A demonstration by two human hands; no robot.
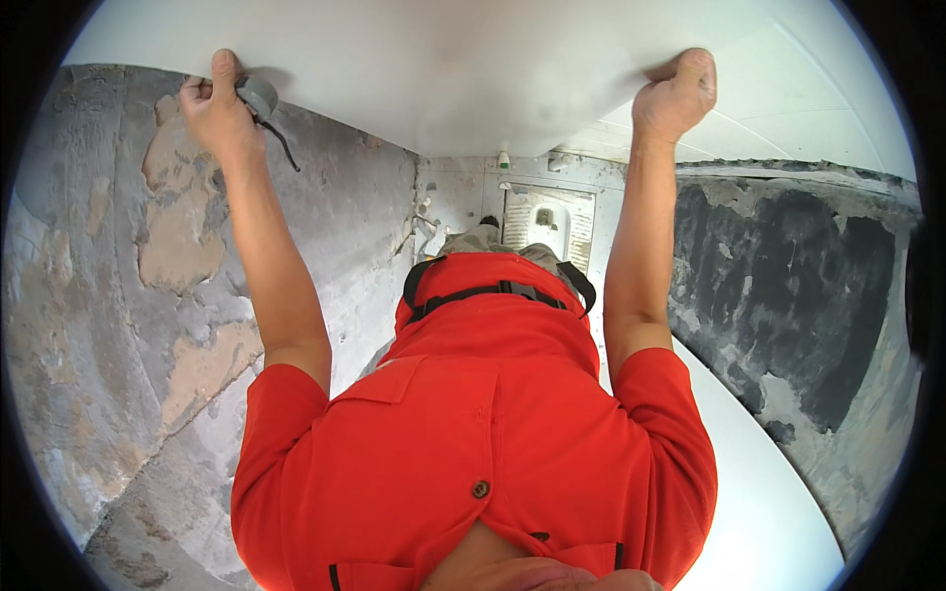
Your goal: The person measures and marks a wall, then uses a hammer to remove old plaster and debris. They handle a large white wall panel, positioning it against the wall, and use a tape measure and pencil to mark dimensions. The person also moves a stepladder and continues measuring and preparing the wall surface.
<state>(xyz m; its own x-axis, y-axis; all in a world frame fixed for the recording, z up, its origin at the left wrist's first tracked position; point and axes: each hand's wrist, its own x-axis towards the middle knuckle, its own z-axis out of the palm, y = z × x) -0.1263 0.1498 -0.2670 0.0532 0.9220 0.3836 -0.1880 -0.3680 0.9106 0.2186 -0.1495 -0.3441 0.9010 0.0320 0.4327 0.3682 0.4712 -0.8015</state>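
Observation:
A large smooth white panel [443,69] spans the top of the view, in front of me. My left hand [222,113] is closed at its left edge, thumb up against the panel and fingers curled behind. Beside that thumb is a small grey rounded object [258,97] with a short black strap hanging down; whether the hand also holds it is unclear. My right hand [678,98] is closed at the panel's right side, its thumb raised and its fingers folded, partly hidden. Both arms reach forward, apart from each other.
Rough walls with peeling plaster stand at the left [187,227] and right, the right one bearing a dark patch [778,286]. A squat toilet [554,222] lies beyond my waist. Another white surface [739,473] extends at lower right, and lined white panelling [778,108] is at upper right.

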